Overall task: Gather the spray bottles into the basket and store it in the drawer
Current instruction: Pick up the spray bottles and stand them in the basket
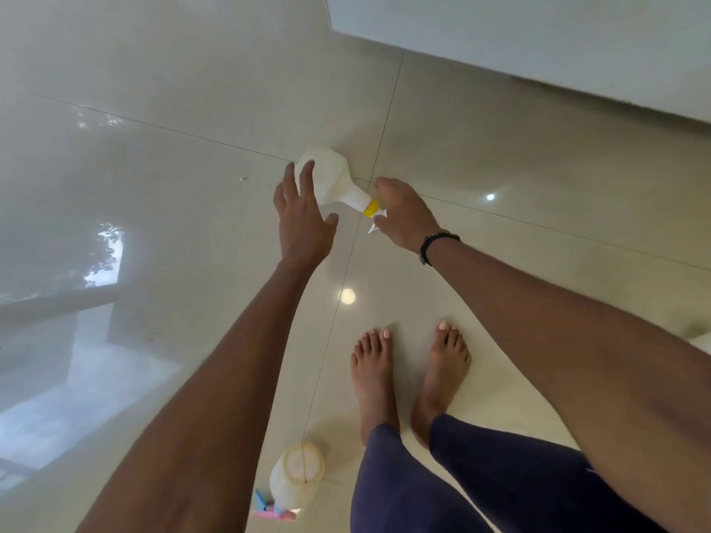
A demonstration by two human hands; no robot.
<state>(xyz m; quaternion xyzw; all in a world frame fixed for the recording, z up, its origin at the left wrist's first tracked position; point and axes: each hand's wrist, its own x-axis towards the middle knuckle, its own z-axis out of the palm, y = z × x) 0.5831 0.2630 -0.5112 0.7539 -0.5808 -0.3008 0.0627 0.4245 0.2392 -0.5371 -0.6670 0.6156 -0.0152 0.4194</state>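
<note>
Right hand [404,215] grips the sprayer head of a white bottle [334,178]; left hand [302,221] spreads beside it. Second bottle [296,477] lies near bare feet [408,375].

Left hand [304,221] spread, fingers apart; right hand [400,215] curled, both arms outstretched.

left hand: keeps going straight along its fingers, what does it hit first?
Most likely the body of the white plastic spray bottle with the yellow collar. The left hand is open, its fingertips already overlapping it, though contact is unclear from this single view.
</note>
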